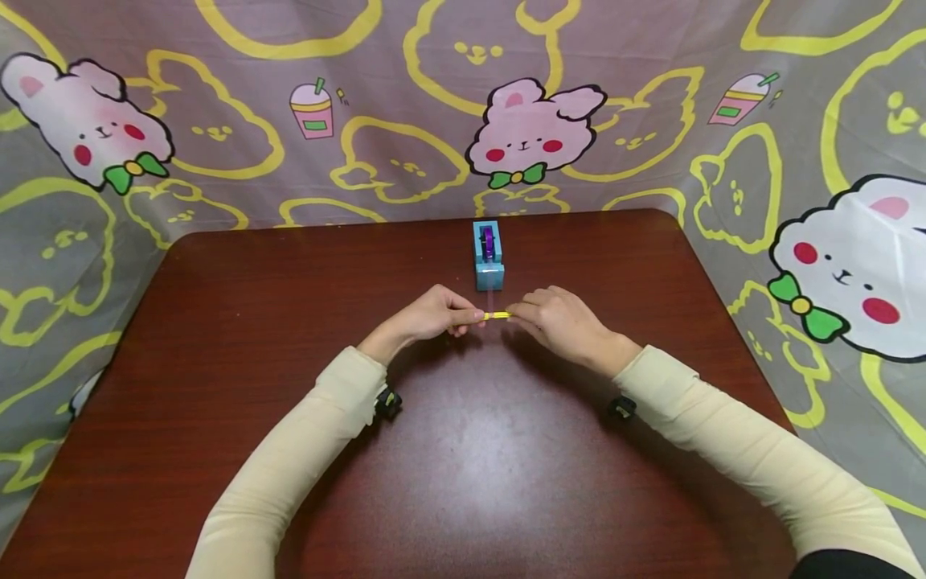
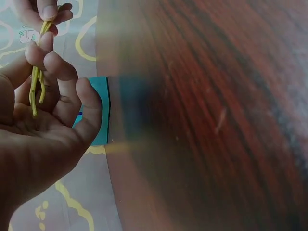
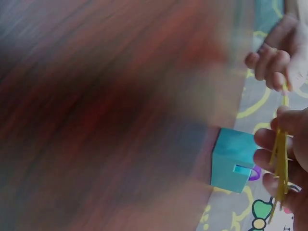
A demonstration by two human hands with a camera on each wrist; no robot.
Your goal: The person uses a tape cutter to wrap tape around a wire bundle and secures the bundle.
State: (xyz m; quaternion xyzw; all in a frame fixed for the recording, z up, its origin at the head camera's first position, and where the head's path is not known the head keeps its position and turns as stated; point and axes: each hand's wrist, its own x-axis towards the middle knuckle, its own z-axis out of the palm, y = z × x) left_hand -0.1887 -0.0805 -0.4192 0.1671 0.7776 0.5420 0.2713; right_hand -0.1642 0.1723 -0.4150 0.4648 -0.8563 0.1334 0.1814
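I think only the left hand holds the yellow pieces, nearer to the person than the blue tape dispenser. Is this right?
Not only the left hand: the right hand holds the yellow pieces too, as the head view shows. They are nearer the person than the blue tape dispenser.

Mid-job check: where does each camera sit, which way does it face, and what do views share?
Head: on the head, facing forward and down at the table, blue tape dispenser and yellow strands; shows left hand, right hand and sleeved arms.
Left wrist: on that wrist, facing the strands; left hand close, right hand beyond.
Right wrist: on that wrist, facing the strands; right hand close, left hand beyond.
Both wrist views share the strands, dispenser and hands.
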